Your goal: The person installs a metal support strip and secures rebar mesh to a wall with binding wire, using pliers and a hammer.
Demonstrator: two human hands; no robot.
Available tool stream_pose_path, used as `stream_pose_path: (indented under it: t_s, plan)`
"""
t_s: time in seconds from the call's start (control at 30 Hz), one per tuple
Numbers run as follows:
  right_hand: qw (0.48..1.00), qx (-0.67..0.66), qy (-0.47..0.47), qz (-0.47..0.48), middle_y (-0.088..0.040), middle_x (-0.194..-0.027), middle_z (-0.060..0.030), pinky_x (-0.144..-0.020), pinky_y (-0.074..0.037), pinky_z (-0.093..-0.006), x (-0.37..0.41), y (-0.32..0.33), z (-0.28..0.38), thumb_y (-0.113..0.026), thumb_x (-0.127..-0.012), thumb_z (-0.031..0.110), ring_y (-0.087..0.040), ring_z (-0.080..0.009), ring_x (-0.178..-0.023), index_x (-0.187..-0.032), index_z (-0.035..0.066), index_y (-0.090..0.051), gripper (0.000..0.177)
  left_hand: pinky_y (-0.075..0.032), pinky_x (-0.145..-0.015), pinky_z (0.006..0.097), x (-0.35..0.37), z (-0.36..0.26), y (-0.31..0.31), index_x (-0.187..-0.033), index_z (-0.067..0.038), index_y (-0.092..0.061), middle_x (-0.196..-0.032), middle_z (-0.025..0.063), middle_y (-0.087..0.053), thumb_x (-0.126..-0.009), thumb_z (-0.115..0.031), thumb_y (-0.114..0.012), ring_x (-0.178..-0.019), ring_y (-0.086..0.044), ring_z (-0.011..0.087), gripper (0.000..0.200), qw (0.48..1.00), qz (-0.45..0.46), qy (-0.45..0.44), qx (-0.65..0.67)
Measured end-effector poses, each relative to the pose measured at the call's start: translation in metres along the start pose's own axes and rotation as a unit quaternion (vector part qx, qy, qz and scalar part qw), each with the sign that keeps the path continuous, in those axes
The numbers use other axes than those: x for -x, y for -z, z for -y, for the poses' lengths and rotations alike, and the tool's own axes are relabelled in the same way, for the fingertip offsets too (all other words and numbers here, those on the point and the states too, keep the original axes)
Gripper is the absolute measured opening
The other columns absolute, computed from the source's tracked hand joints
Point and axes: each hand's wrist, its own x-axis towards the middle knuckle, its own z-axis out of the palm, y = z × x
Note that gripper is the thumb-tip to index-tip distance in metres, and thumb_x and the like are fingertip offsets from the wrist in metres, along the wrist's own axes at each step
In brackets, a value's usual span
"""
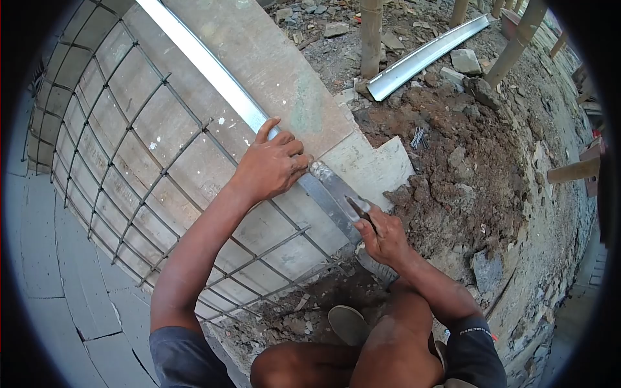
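Observation:
A long, shiny metal channel lies diagonally across a concrete slab, from the upper left down toward my knees. My left hand is closed over it around the middle, thumb along the top and fingers curled over the far edge. Nearer to me, the channel shows a dull grey stretch. At its near end my right hand is closed around a dark, slim tool with a pointed tip, which overlaps the metal in this view. The palm hides most of the tool, so I cannot tell its kind.
A steel bar grid rests over the slab on the left. Beyond are a second metal channel, bamboo posts and a small bunch of nails on dug soil. Grey paving lies at far left.

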Motion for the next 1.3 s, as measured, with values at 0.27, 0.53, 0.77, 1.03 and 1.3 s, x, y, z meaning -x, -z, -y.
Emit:
stream_pose_path:
  t_s: [0.27, 0.53, 0.77, 1.03, 1.3]
  plan:
    - [0.996, -0.045, -0.044, 0.06, -0.068, -0.09, -0.0172, -0.059, -0.054, -0.036, 0.025, 0.015, 0.0, -0.068, -0.082, 0.011, -0.069, -0.0308, -0.071, -0.107, 0.002, -0.065, 0.026, -0.022, -0.117, 0.0523, 0.0, 0.0, -0.001, -0.102, -0.019, -0.068, -0.093, 0.0005, -0.06, -0.086, -0.025, -0.066, -0.108, -0.057, 0.0186, 0.017, 1.0, -0.01, -0.006, -0.01]
    - [0.999, 0.012, -0.032, -0.006, -0.068, -0.088, -0.0164, -0.055, -0.053, -0.0394, 0.0, 0.007, 0.013, -0.063, -0.089, 0.011, -0.067, -0.035, -0.067, -0.104, 0.002, -0.065, 0.018, -0.021, -0.117, 0.0527, 0.0, -0.002, -0.002, -0.104, -0.018, -0.068, -0.095, 0.0011, -0.059, -0.081, -0.021, -0.069, -0.107, -0.056, 0.0187, 0.023, 1.0, -0.002, -0.002, -0.005]
    - [0.985, -0.113, 0.128, -0.025, -0.063, -0.066, -0.015, -0.047, -0.049, -0.0397, 0.023, 0.016, -0.031, -0.069, -0.081, 0.013, -0.064, -0.0323, -0.055, -0.097, 0.003, -0.062, 0.02, -0.024, -0.116, 0.0501, -0.001, -0.001, -0.003, -0.098, -0.018, -0.071, -0.091, 0.0005, -0.061, -0.091, -0.03, -0.062, -0.107, -0.056, 0.0185, 0.017, 1.0, -0.021, 0.003, -0.009]
    - [0.996, -0.016, -0.044, -0.073, -0.06, -0.069, -0.0182, -0.052, -0.047, -0.0452, 0.005, 0.011, 0.0, -0.063, -0.092, 0.018, -0.061, -0.0409, -0.059, -0.103, 0.0, -0.058, 0.022, -0.023, -0.115, 0.0507, -0.002, 0.0, -0.005, -0.101, -0.017, -0.07, -0.091, 0.0008, -0.059, -0.09, -0.029, -0.063, -0.106, -0.056, 0.0188, 0.019, 0.999, -0.038, -0.001, 0.001]
    - [0.964, -0.261, -0.036, 0.032, -0.061, -0.074, -0.0083, -0.049, -0.042, -0.0349, 0.036, 0.025, -0.037, -0.058, -0.095, 0.021, -0.055, -0.0226, -0.056, -0.114, 0.004, -0.061, 0.026, -0.024, -0.114, 0.0511, -0.002, -0.001, -0.001, -0.099, -0.017, -0.07, -0.093, 0.0008, -0.059, -0.09, -0.029, -0.063, -0.107, -0.056, 0.0189, 0.017, 1.0, 0.015, 0.014, 0.003]
